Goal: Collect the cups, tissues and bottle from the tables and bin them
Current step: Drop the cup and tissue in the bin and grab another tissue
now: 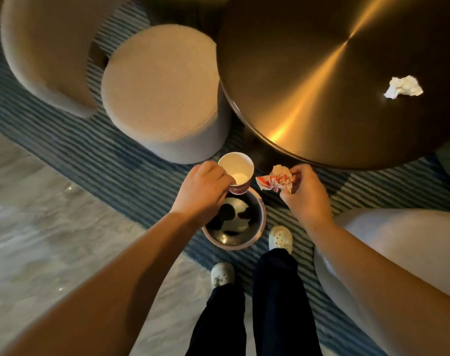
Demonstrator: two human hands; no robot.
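Paper cup (238, 173) and crumpled wrapper (276, 179) gripped above bin (262, 222).

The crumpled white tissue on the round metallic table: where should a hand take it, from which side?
Probably from above, pinching the raised middle folds of the crumpled white tissue: it lies alone on the round metallic table, low and lumpy, with no edge to slide under.
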